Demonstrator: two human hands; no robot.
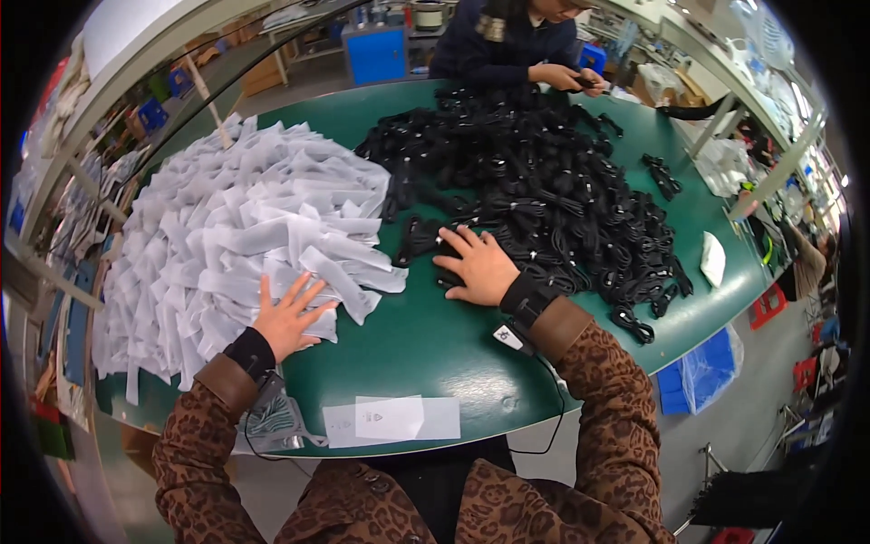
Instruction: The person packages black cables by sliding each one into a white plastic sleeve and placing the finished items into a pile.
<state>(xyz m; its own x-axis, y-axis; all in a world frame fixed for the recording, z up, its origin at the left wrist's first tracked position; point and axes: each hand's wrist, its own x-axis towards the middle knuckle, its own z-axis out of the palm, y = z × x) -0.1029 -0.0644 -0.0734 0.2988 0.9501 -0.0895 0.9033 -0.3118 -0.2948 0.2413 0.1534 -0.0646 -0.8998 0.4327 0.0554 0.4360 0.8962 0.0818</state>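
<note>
With fingers spread, my left hand [288, 319] rests at the near right edge of a large heap of translucent white plastic bags [245, 218]. The bags are long, flat and loosely piled. My right hand [485, 269] also has its fingers apart; it lies at the near left edge of a pile of black coiled cables [544, 172], its fingertips touching a bundle. Each cable is tied into a short bundle. What lies under my right palm is hidden.
Flat white sheets [391, 421] lie at the near edge of the green table [408, 354]. By my right wrist is a small white device [513, 338] with a black cord. Across the table a co-worker [507, 45] handles something dark. A white packet [712, 259] sits right.
</note>
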